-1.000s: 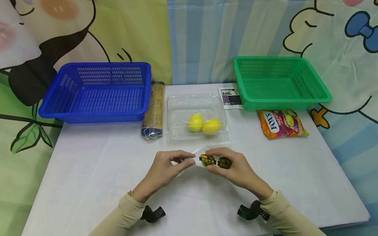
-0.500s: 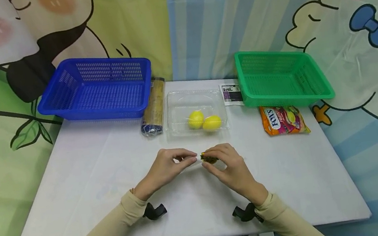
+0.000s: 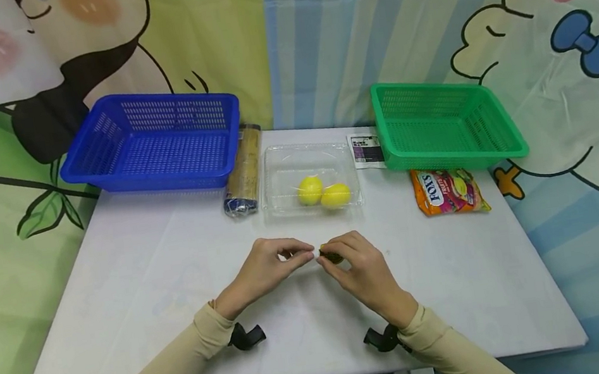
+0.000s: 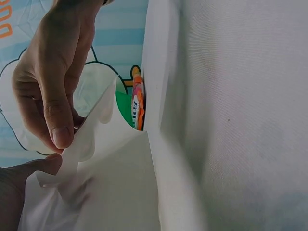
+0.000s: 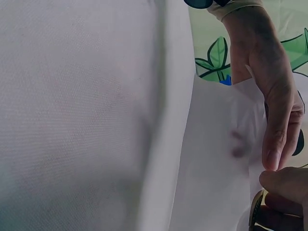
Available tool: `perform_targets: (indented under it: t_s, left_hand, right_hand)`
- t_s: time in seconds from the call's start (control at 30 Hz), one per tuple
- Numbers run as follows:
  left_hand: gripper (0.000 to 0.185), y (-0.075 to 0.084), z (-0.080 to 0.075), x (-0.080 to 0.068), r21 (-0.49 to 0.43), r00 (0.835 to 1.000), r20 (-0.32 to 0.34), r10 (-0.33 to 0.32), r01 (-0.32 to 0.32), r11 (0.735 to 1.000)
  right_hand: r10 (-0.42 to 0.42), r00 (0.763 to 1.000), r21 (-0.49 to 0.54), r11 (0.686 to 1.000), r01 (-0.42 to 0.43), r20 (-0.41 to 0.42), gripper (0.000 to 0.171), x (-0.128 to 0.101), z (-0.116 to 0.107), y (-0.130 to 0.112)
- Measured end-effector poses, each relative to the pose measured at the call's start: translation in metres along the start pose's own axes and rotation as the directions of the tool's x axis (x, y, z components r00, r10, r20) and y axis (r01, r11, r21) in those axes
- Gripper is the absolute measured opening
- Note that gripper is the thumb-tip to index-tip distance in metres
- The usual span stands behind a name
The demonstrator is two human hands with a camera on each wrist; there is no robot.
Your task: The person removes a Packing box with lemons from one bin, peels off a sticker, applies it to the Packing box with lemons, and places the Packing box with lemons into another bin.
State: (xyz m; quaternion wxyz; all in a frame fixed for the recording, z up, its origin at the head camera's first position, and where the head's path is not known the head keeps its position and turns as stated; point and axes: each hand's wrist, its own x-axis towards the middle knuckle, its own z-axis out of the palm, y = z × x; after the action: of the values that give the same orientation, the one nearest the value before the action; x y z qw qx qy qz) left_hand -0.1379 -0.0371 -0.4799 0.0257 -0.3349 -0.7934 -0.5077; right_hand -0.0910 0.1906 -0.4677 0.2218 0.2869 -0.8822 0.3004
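Observation:
My left hand [image 3: 303, 254] and right hand [image 3: 329, 258] meet at the middle of the white table [image 3: 135, 287]. Both pinch a bunched piece of thin clear film [image 3: 320, 253] with a yellow-and-black sticker [image 3: 332, 255] that mostly hides under my right fingers. In the left wrist view the film [image 4: 101, 183] hangs as a translucent sheet between my right hand's fingers [image 4: 53, 110] and my left thumb [image 4: 19, 183]. The right wrist view shows the film [image 5: 221, 159] between my left hand's fingers [image 5: 274, 110] and my right fingertips [image 5: 284, 187].
Behind the hands stands a clear plastic tray [image 3: 279, 159] with two lemons [image 3: 311, 190]. A blue basket [image 3: 155, 143] is at back left and a green basket [image 3: 440, 122] at back right. A wrapped roll [image 3: 243, 172], a small label card [image 3: 366, 150] and a candy bag [image 3: 449, 191] lie nearby.
My right hand has slid left toward my left hand, gathering the film into a smaller bunch. Two stickers showed before; now only part of one shows.

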Motion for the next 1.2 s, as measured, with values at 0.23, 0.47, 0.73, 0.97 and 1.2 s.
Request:
perform_targets:
  t_s: [0.23,0.47,0.73,0.97,1.2]
  left_hand:
    - [0.013,0.0027,-0.0015,-0.0013,0.006,1.000,0.018,-0.021,0.021,1.000]
    - [0.012,0.0049,-0.0015,-0.0012,0.026,1.000,0.019,-0.019,0.018,0.999]
    - [0.011,0.0053,-0.0011,-0.0010,0.035,0.999,0.027,-0.020,0.019,0.999]
    - [0.011,0.0051,-0.0006,-0.0013,0.044,1.000,0.023,-0.014,0.013,0.999]
    - [0.010,0.0047,0.0009,-0.0005,0.044,1.000,0.021,-0.009,0.008,0.999]
  right_hand:
    - [0.011,1.000,0.001,1.000,-0.011,0.009,0.015,-0.0009,0.0009,-0.0019]
    - [0.021,1.000,0.004,1.000,-0.021,0.006,0.015,-0.0028,0.0016,-0.0016]
    - [0.002,1.000,-0.005,1.000,-0.002,-0.007,0.011,-0.0029,0.0024,-0.0018]
    - [0.010,0.999,-0.034,0.999,-0.011,-0.033,0.007,-0.0032,0.0047,-0.0015]
    - [0.059,0.998,-0.056,0.997,-0.061,-0.036,0.005,-0.0035,0.0074,-0.0005]
